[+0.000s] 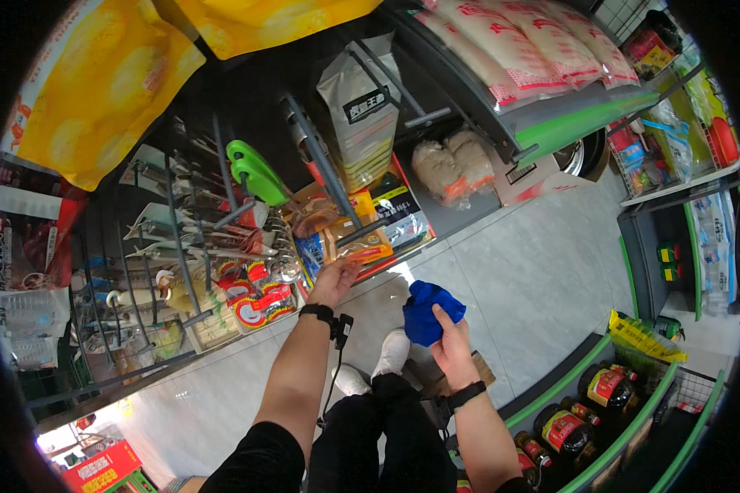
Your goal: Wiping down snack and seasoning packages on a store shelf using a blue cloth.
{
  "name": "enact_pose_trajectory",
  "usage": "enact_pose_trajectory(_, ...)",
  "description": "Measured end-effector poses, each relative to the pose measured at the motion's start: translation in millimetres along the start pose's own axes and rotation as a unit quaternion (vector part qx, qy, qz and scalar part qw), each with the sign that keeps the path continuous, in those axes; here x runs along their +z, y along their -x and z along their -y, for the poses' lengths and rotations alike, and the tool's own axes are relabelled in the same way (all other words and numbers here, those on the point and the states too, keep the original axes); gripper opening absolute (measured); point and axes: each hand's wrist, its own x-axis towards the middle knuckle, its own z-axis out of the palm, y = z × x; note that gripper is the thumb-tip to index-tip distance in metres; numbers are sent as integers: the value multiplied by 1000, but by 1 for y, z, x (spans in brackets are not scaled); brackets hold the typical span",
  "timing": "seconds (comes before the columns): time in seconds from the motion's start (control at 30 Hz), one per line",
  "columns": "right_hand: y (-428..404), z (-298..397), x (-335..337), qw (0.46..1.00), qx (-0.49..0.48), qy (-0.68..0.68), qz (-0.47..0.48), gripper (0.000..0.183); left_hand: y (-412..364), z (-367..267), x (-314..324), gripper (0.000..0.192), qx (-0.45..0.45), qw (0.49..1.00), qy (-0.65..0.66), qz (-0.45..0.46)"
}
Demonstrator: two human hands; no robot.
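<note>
My right hand [452,345] grips a crumpled blue cloth [428,313] above the tiled floor. My left hand [336,280] reaches to the shelf's front edge, its fingertips at the lower rim of an orange-and-clear plastic packet [361,240]; whether they pinch it I cannot tell. Beside that packet lie a blue packet [311,254] and a dark-and-white packet [401,212]. A tall silver bag [364,123] stands behind them. Bright green handles [253,172] hang on a hook to the left, above red-and-black round packs [253,302].
Metal display hooks [320,166] jut out over the low shelf. Wrapped bundles [453,166] and a cardboard box [542,182] sit further right. Bagged white goods [524,49] fill an upper shelf. At the lower right, a green-edged shelf [555,385] holds dark bottles [564,428].
</note>
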Motion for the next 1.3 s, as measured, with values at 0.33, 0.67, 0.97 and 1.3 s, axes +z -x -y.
enact_pose_trajectory(0.33,65,29,-4,994,-25,46,-96,30,194,30,1,39,-72,992,22,106)
enact_pose_trajectory(0.67,222,86,75,966,229,122,22,53,463,-17,107,59,-201,953,-77,212)
enact_pose_trajectory(0.97,319,147,181,937,-10,240,254,45,582,-79,174,51,-55,943,-210,252)
enact_pose_trajectory(1.3,364,186,266,955,-129,224,143,19,641,-109,181,47,103,950,-104,277)
